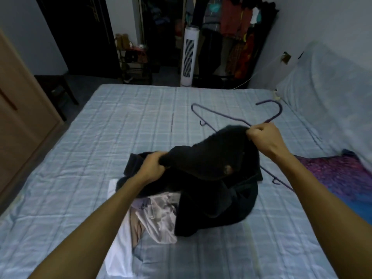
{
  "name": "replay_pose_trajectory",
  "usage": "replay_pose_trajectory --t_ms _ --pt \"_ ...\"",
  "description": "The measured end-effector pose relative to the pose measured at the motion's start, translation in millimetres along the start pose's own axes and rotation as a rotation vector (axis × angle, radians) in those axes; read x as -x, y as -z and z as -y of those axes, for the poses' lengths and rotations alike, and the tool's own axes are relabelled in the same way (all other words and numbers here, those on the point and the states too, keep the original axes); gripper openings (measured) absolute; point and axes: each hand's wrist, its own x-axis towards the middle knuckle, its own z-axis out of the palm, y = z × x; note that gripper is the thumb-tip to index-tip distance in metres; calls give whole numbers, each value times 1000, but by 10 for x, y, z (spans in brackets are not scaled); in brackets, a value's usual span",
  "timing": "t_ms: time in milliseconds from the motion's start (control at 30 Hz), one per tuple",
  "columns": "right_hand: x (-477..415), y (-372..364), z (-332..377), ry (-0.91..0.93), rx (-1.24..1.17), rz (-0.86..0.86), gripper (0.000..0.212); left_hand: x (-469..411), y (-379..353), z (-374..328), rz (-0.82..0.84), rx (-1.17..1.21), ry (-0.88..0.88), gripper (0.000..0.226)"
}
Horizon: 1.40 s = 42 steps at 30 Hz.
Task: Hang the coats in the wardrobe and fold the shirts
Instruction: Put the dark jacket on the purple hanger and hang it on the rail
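Observation:
A black fleecy coat (211, 178) lies bunched in the middle of the bed (80, 158). My left hand (153, 166) grips one edge of it at the left. My right hand (263, 137) pinches its upper right edge and lifts it off the sheet. A purple hanger (227, 115) lies on the bed behind the coat, partly hidden under it. Pale shirts (157, 216) lie crumpled under the coat's near left side, on top of a white garment (118, 252).
A wooden wardrobe (22, 109) stands at the left. An open rack of hanging clothes (239, 37) and a white tower fan (188, 57) stand beyond the bed's far edge. A purple patterned cloth (338, 176) lies at the right.

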Motion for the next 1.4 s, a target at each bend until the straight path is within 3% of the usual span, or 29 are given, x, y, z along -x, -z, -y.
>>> replay_pose_trajectory --t_ms 133,233,367,467,567,600,767,900,967,1033,1067,1100,1167,1267,1333,1400 --pt "23 -53 -78 -137 106 42 19 -163 535 -176 53 -289 -244 43" --pt "31 -301 32 -71 67 52 22 -149 627 -318 71 -449 -414 34" --pt "70 -747 306 96 85 228 30 93 585 -304 -33 -671 -499 30" --pt "141 -1101 490 269 206 360 52 320 623 -299 -96 -511 -312 36" --pt "209 -1448 644 404 298 482 75 515 659 -335 -108 -51 80 38" --pt "230 -1554 703 454 307 520 80 584 651 -364 -115 56 139 38" --pt "276 -1965 977 687 353 641 73 827 600 -473 -130 27 109 38" --pt "222 -2112 1067 688 388 620 40 852 654 -474 -164 -176 31 33" --pt "207 -2107 1064 656 387 553 36 830 709 -470 -222 -272 -32 28" --pt "146 -2018 1068 629 356 423 34 786 750 -405 -301 -469 -123 9" --pt "97 -1943 1070 601 336 364 33 754 753 -355 -334 -522 -173 8" --pt "36 -1866 1069 568 314 313 32 718 760 -280 -370 -560 -224 20" --pt "-67 -1711 1051 506 281 224 25 679 697 -239 -396 -309 -73 39" --pt "-130 -1548 992 426 247 110 17 551 362 -358 -361 -21 196 48" --pt "-136 -1457 948 379 233 53 14 461 25 -530 -341 38 241 73" --pt "-145 -1344 898 372 229 -2 13 356 -256 -621 -421 57 246 82"
